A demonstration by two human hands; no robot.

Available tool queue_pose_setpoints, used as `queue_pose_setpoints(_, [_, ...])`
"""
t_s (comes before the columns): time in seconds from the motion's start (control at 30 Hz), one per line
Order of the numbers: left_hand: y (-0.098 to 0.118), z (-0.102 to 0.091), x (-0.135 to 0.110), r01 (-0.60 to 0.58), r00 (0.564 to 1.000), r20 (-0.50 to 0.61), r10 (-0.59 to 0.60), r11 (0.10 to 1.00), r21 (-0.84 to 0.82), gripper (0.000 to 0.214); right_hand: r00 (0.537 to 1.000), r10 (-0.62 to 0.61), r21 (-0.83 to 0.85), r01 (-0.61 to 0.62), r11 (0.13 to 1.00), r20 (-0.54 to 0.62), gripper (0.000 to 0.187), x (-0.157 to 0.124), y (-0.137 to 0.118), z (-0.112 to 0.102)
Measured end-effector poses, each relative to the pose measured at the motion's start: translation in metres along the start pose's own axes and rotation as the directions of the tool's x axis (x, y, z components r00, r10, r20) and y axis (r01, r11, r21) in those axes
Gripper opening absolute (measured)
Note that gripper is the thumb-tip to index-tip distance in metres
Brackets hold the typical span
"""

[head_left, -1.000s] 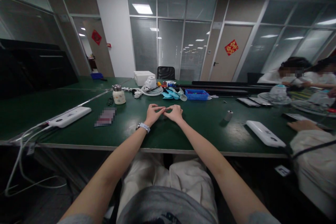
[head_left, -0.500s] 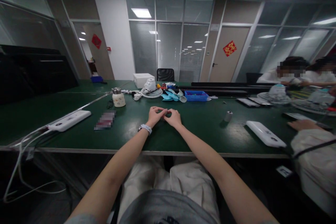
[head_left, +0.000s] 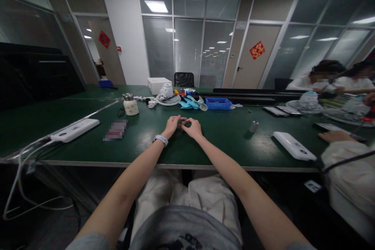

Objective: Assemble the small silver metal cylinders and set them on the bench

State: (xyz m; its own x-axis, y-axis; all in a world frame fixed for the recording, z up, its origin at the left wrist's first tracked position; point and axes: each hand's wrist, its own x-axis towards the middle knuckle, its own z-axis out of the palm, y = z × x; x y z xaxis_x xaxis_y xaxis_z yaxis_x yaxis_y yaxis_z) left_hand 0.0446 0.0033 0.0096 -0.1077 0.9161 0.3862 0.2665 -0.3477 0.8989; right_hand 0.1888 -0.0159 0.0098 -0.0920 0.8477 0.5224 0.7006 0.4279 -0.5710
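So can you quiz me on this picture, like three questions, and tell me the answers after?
1. True or false: the left hand and the right hand are close together at the green table.
2. Which wrist wears the watch? A: left. B: right. C: neither.
3. Fill the gap: the tray further back on the table is coloured ____.

Key: 1 true; 2 A; 3 blue.
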Motion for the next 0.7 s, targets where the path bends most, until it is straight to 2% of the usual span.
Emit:
queue_pose_setpoints(0.1, [0.0055, 0.0007, -0.0042, 0.003, 0.997, 0.071, 0.002, 0.997, -0.072, 0.047, 1.000, 0.005, 0.000, -0.005, 1.000, 0.012, 0.031, -0.0004, -0.0018, -0.0016])
queue_pose_setpoints(0.3, [0.0098, 0.0052, -0.0069, 0.062, 0.989, 0.143, -0.039, 0.986, -0.157, 0.057, 1.000, -0.004, -0.002, 0.004, 1.000, 0.024, 0.032, 0.0005, -0.0007, -0.0014])
queue_pose_setpoints(0.37, [0.0079, 0.0068, -0.0057, 0.027, 0.994, 0.110, -0.011, 0.989, -0.144, 0.057, 1.000, -0.007, -0.009, 0.007, 1.000, 0.019, 0.031, 0.0009, 0.0009, 0.0002])
queue_pose_setpoints(0.47, [0.0050, 0.0069, -0.0041, -0.079, 0.996, -0.049, 0.077, 0.996, -0.036, 0.050, 1.000, -0.005, -0.017, 0.005, 1.000, 0.007, 0.031, 0.0010, 0.0020, 0.0019])
queue_pose_setpoints(0.53, [0.0037, 0.0053, -0.0036, -0.121, 0.987, -0.105, 0.125, 0.992, 0.046, 0.049, 1.000, -0.009, -0.015, 0.009, 1.000, 0.002, 0.032, 0.0006, 0.0016, 0.0020])
queue_pose_setpoints(0.7, [0.0035, 0.0011, -0.0039, -0.120, 0.989, -0.072, 0.127, 0.989, 0.088, 0.053, 1.000, -0.001, -0.012, 0.001, 1.000, -0.003, 0.033, -0.0006, 0.0005, 0.0003])
